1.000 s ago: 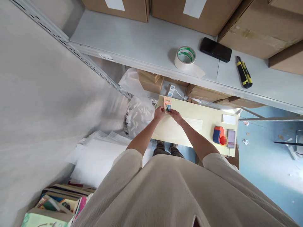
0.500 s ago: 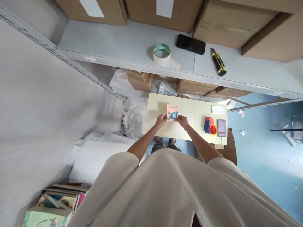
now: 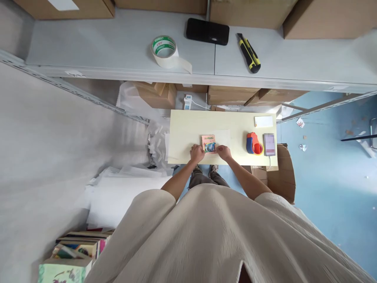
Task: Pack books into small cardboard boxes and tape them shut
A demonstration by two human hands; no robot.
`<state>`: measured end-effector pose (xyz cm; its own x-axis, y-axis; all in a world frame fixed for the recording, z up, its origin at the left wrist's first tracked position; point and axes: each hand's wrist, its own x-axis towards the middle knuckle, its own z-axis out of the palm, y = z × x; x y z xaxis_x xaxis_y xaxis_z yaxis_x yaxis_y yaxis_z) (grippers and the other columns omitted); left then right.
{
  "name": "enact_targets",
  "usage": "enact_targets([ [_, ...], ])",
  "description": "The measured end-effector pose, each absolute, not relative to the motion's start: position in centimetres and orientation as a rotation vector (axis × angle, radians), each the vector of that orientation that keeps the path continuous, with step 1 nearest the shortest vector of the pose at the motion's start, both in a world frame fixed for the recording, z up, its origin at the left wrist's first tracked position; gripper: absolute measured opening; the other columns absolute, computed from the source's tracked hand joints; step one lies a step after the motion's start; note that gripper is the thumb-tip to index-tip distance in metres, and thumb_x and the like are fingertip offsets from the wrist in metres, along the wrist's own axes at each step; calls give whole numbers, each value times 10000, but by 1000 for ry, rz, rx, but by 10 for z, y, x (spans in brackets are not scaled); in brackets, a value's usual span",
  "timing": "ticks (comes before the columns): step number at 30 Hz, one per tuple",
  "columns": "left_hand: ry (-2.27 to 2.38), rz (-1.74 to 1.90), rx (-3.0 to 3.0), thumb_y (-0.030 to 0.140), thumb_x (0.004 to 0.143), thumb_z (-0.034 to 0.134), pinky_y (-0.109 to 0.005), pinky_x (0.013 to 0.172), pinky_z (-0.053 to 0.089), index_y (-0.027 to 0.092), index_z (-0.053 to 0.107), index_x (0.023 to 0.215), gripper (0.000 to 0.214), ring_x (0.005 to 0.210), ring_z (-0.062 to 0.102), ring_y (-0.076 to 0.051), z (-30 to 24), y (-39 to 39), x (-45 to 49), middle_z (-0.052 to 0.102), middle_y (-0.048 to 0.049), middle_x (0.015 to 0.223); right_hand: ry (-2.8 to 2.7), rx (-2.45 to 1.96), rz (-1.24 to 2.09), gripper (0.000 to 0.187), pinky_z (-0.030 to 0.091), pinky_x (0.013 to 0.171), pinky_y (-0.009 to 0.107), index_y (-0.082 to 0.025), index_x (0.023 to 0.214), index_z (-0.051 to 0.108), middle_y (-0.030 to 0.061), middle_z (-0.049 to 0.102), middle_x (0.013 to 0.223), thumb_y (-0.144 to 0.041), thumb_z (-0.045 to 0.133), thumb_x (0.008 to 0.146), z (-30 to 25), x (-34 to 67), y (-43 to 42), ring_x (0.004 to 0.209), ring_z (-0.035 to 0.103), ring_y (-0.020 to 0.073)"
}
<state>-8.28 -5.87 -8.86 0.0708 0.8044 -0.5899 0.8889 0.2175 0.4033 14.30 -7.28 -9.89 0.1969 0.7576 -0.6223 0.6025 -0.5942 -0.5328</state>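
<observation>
A small pink booklet (image 3: 208,143) with a colourful cover lies on the pale yellow table (image 3: 188,125), on a thin white sheet (image 3: 222,137). My left hand (image 3: 196,153) grips its lower left corner with curled fingers. My right hand (image 3: 224,152) pinches its lower right corner. Both hands sit near the table's front edge.
A red and blue tape dispenser (image 3: 253,143), a phone (image 3: 269,144) and a white card (image 3: 263,121) lie on the table's right. The grey shelf (image 3: 118,47) above holds a tape roll (image 3: 163,48), a black phone (image 3: 207,31) and a yellow box cutter (image 3: 249,58). Books (image 3: 75,249) are stacked lower left.
The booklet has come down from the table's far left corner toward the front middle with both hands on it, and now lies flat. My view has swung rightward.
</observation>
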Motion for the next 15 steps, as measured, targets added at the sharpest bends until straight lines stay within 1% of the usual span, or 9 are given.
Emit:
enact_targets([
  [2, 1742, -151, 1600, 277, 1074, 629, -549, 1196, 519, 226, 766, 1190, 187, 1472, 581, -404, -91, -60, -82, 643, -189, 1484, -1291, -2318, 1308, 281, 588, 951, 354, -238, 1126, 852, 116, 865, 1160, -233, 660, 921, -103, 152, -79, 1126, 791, 295],
  [4, 1749, -155, 1609, 277, 1078, 617, -553, 1186, 520, 230, 742, 1251, 219, 1468, 579, -411, -90, -60, -81, 644, -195, 1463, -1231, -2361, 1224, 376, 594, 971, 371, -227, 1239, 826, 131, 848, 1180, -224, 629, 919, -107, 164, -84, 1135, 777, 307],
  [6, 1775, -145, 1600, 267, 1086, 604, -535, 1168, 529, 227, 682, 1391, 317, 1446, 595, -403, -87, -60, -80, 644, -203, 1462, -1168, -2408, 1120, 461, 597, 999, 391, -199, 1333, 784, 160, 817, 1223, -234, 616, 905, -110, 176, -87, 1136, 761, 321],
  [8, 1797, -117, 1609, 251, 1093, 591, -507, 1170, 529, 209, 576, 1559, 467, 1450, 601, -394, -83, -60, -80, 618, -223, 1521, -1105, -2457, 1034, 521, 591, 1041, 408, -168, 1375, 749, 196, 771, 1288, -246, 629, 875, -112, 185, -88, 1138, 744, 328],
  [11, 1741, -96, 1749, 229, 1094, 565, -505, 1232, 499, 209, 444, 1727, 645, 1526, 560, -403, -78, -67, -83, 512, -245, 1688, -1021, -2507, 987, 523, 570, 1106, 433, -154, 1335, 739, 213, 723, 1309, -245, 668, 824, -114, 191, -83, 1156, 723, 332],
  [13, 1647, -129, 1892, 221, 1088, 550, -531, 1274, 471, 247, 386, 1797, 729, 1601, 497, -415, -79, -74, -86, 420, -224, 1802, -969, -2515, 998, 455, 560, 1118, 448, -167, 1248, 746, 204, 718, 1272, -246, 700, 802, -114, 191, -79, 1167, 710, 337],
  [15, 1563, -183, 2000, 216, 1075, 543, -564, 1298, 449, 276, 301, 1855, 819, 1671, 420, -423, -82, -82, -90, 326, -191, 1889, -920, -2520, 1027, 363, 560, 1091, 455, -191, 1139, 737, 188, 718, 1235, -260, 732, 783, -112, 189, -75, 1153, 703, 339],
])
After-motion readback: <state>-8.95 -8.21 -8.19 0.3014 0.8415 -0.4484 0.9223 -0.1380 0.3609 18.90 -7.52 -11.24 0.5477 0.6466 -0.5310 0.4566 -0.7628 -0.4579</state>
